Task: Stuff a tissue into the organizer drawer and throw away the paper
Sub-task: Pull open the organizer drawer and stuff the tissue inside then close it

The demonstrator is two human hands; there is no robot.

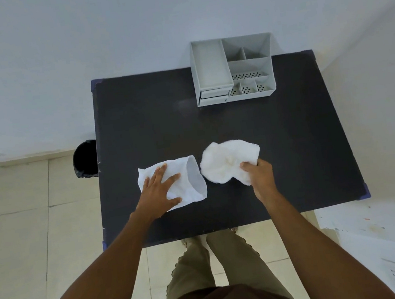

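A crumpled white tissue (225,160) lies on the black table (290,137) near the front middle. My right hand (260,176) pinches its near right corner. Left of it lies a flat white sheet of paper (193,182) with a curled right edge. My left hand (162,191) rests flat on that paper with fingers spread. A grey desk organizer (232,69) stands at the table's far edge, with small drawers (213,95) at its front left, which look shut.
A black waste bin (84,159) stands on the tiled floor just off the table's left edge. A white wall runs behind the table. My legs are below the near edge.
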